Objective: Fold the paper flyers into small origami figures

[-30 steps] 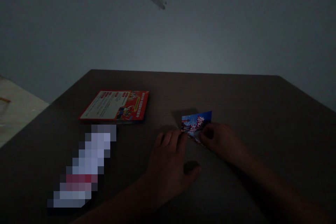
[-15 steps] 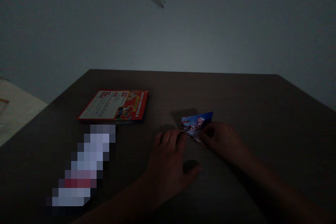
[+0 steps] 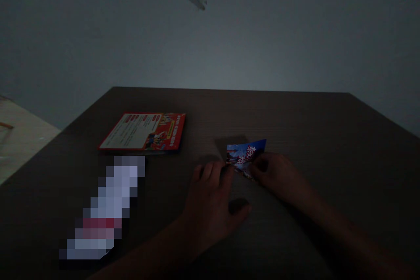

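The scene is very dark. A small blue printed paper (image 3: pixel 244 154) with white and red characters lies partly folded on the dark table (image 3: pixel 295 118). My right hand (image 3: pixel 277 177) pinches its right side with curled fingers. My left hand (image 3: pixel 213 197) lies flat on the table with fingers stretched forward, the fingertips touching the paper's left edge and the thumb spread out to the right.
A red and white printed leaflet (image 3: pixel 144 132) lies flat at the left middle of the table. A pixelated, blurred-out strip (image 3: pixel 103 208) sits nearer, at the left. A pale wall stands behind the table's far edge; light floor shows at the far left.
Almost nothing has moved. Both hands stay on the blue paper; its upper right corner has lifted very slightly.
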Demonstrator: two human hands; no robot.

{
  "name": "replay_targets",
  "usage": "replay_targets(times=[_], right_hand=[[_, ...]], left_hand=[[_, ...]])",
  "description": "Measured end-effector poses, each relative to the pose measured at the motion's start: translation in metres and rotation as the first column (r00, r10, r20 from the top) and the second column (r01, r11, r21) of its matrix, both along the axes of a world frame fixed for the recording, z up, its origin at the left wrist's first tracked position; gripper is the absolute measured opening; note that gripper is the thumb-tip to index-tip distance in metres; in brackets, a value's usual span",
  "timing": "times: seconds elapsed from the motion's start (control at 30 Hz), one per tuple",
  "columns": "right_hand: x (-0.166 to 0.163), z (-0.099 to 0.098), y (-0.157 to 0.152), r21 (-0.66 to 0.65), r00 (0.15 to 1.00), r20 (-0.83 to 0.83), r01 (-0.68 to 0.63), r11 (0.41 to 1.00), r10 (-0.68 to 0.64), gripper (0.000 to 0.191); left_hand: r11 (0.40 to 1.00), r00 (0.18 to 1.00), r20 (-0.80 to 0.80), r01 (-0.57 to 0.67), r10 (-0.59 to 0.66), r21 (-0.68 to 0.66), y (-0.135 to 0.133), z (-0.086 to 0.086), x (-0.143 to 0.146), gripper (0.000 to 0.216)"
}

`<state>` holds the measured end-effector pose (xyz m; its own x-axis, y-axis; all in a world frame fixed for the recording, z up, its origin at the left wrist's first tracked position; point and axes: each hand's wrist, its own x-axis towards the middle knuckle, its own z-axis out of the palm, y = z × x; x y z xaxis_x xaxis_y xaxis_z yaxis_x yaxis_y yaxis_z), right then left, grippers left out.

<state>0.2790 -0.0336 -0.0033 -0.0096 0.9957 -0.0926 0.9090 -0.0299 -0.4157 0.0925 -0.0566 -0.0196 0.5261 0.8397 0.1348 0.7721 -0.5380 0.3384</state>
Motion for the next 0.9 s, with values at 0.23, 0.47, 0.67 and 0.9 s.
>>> replay_targets(times=[0.23,0.47,0.67,0.9], right_hand=[[0.0008,-0.0008,0.0005,-0.013,1.0,-0.013,0.006,1.0,-0.006,0.019],[-0.0005,0.0011,0.0006,-0.005,1.0,-0.003,0.003,1.0,-0.003,0.017],[0.0005,-0.0019,0.0007,0.002,1.0,-0.006,-0.007,1.0,0.007,0.018],[0.0033,-0.0041,0.0007,-0.002,1.0,-0.02,-0.009,1.0,0.009,0.02]], left_hand=[[0.999,1.0,-0.001,0.004,-0.003,0.043,0.0005,-0.0006,0.0012,0.064],[0.999,1.0,-0.013,0.008,-0.008,0.037,0.0012,-0.0002,0.0022,0.062],[0.999,1.0,-0.016,0.001,-0.001,0.036,0.001,-0.0005,0.0023,0.063],[0.999,1.0,-0.021,-0.008,0.009,0.034,0.002,-0.0022,-0.0005,0.062]])
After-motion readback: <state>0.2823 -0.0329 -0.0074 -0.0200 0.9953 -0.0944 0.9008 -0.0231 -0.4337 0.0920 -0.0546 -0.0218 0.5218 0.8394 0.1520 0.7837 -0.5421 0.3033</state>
